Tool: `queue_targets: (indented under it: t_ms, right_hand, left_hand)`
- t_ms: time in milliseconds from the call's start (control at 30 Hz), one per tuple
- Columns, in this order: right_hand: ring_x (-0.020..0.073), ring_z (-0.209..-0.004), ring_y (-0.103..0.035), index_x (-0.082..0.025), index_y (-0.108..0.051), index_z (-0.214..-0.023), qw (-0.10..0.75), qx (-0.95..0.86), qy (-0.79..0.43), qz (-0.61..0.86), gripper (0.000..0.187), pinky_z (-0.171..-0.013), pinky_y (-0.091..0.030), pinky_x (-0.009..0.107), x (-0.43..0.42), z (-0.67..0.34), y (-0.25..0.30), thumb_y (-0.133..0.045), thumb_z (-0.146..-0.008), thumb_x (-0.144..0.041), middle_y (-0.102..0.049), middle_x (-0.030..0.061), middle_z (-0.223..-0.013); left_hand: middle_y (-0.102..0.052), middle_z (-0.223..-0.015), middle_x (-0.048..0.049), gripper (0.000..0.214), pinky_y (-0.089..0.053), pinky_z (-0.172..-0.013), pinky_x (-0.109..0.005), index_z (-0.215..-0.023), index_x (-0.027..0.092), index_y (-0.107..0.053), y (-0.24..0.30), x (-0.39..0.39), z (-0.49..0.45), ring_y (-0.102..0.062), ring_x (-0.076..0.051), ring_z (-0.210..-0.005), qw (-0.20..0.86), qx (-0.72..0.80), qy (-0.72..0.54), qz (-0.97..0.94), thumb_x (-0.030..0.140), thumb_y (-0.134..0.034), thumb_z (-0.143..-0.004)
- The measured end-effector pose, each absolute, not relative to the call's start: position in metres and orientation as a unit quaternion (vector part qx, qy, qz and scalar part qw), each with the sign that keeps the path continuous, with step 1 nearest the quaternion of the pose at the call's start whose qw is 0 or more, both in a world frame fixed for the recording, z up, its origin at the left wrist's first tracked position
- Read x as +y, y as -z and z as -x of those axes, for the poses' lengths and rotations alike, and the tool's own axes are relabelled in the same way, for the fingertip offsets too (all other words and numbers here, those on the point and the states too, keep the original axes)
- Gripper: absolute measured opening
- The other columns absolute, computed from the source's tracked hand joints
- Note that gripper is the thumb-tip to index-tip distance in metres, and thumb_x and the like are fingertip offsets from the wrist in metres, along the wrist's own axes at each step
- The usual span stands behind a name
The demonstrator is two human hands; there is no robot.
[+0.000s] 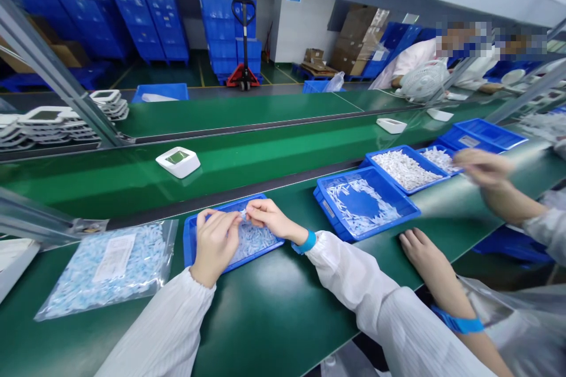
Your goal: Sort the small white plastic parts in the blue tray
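My left hand [216, 244] and my right hand [273, 219] meet over a blue tray [190, 241], fingertips pinched together. Between them is a small pale blue piece [243, 214], mostly covered by the fingers, so its exact kind does not show. Many small translucent, pale blue pieces [256, 240] lie in the tray below. A blue band circles my right wrist. Left of the tray lies a clear plastic bag [145, 265] filled with light blue and white pieces, a white label on it.
A white device with a grey screen [178, 161] sits on the green conveyor belt [265, 150]. To the right are more blue trays [338, 221] of small parts. A co-worker's hand [427, 256] rests on the bench; their other hand [481, 171] is raised. White frames [48, 123] are stacked at left.
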State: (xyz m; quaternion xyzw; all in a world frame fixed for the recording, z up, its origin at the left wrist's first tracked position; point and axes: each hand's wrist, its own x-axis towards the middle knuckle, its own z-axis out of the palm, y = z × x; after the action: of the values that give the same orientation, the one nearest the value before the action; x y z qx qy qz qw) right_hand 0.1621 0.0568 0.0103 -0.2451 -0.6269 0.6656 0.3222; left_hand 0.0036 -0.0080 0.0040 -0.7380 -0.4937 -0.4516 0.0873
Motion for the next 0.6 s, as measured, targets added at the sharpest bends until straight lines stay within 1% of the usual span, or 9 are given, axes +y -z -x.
queue_targets:
  t_ms: [300,600]
  right_hand:
    - [0.0071,-0.048,-0.033,-0.015,-0.051,-0.072,0.297,-0.668,-0.638,0.24,0.038,-0.049,-0.026,0.023,0.0553,-0.1629,-0.0111,-0.052,-0.085,-0.051,-0.039,-0.0064,-0.052]
    - [0.0071,-0.049,-0.033,-0.016,-0.044,-0.066,0.313,-0.695,-0.596,0.255,0.041,-0.05,-0.027,0.023,0.0541,-0.1617,-0.0088,-0.046,-0.088,-0.051,-0.038,-0.0059,-0.054]
  left_hand:
    - [-0.071,-0.075,-0.0014,0.01,-0.037,-0.083,-0.038,-0.084,0.02,-0.064,-0.0059,-0.0087,-0.0058,-0.062,-0.015,-0.066,0.114,-0.518,0.456,0.715,0.019,-0.055,-0.085]
    - [-0.071,-0.076,-0.0011,0.009,-0.036,-0.081,-0.038,-0.082,0.02,-0.064,-0.0042,-0.0078,-0.0051,-0.063,-0.016,-0.068,0.1,-0.542,0.425,0.718,0.02,-0.055,-0.084]
